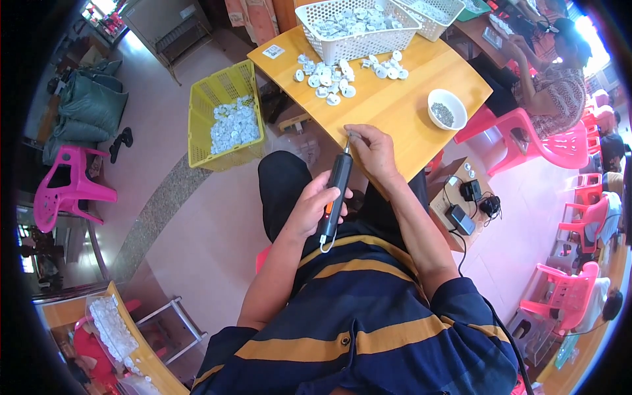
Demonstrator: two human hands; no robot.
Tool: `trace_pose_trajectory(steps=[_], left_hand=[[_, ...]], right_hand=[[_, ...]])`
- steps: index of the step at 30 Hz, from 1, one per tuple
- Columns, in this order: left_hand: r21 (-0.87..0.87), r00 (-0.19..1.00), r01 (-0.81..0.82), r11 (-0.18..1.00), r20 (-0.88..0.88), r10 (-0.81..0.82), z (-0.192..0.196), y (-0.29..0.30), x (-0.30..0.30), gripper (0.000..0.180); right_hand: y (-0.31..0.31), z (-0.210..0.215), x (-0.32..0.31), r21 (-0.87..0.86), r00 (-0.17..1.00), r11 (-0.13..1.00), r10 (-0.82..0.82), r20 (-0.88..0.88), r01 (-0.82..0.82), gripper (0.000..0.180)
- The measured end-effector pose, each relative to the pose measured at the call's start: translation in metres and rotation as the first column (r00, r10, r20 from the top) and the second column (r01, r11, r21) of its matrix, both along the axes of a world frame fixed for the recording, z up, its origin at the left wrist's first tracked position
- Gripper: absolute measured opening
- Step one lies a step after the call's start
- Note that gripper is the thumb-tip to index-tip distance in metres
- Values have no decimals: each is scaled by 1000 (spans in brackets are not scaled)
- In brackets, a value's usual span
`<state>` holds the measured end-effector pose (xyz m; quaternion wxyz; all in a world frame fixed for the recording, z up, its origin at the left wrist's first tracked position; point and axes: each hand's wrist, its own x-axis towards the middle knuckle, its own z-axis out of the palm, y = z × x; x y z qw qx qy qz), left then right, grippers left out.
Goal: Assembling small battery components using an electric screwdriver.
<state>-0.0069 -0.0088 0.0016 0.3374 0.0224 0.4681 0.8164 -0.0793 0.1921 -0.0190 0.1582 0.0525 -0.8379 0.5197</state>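
Note:
My left hand (308, 209) is wrapped round the body of a black electric screwdriver (340, 176). The tool tilts upward to the table's near edge, and a white cord hangs from its lower end. At the bit, the fingers of my right hand (374, 150) are pinched together; whatever they hold there is too small to make out. Beyond my hands, small white round plastic parts (327, 80) lie in a loose pile on the yellow wooden table (408, 99). To the right stands a white bowl (454, 100) of small grey metal pieces, probably screws.
A white basket (359, 47) full of white parts stands at the table's back. Left of the table, a yellow crate (224, 158) holds more parts. Black power adapters (461, 219) and cables lie on a box at right. A person (553, 85) sits near a pink chair (553, 141).

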Motion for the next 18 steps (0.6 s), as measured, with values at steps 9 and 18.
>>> trace_pose_trajectory(steps=[9,18], left_hand=[[19,1000,12,1000,-5,-12,-4,-1,-1,44],[72,1000,-20,997,22,18,-1,-1,-3,41]], right_hand=[[-2,2,2,-107,998,994,-6,68,13,22],[4,-3,-13,-358,981,931,6,195,65,26]])
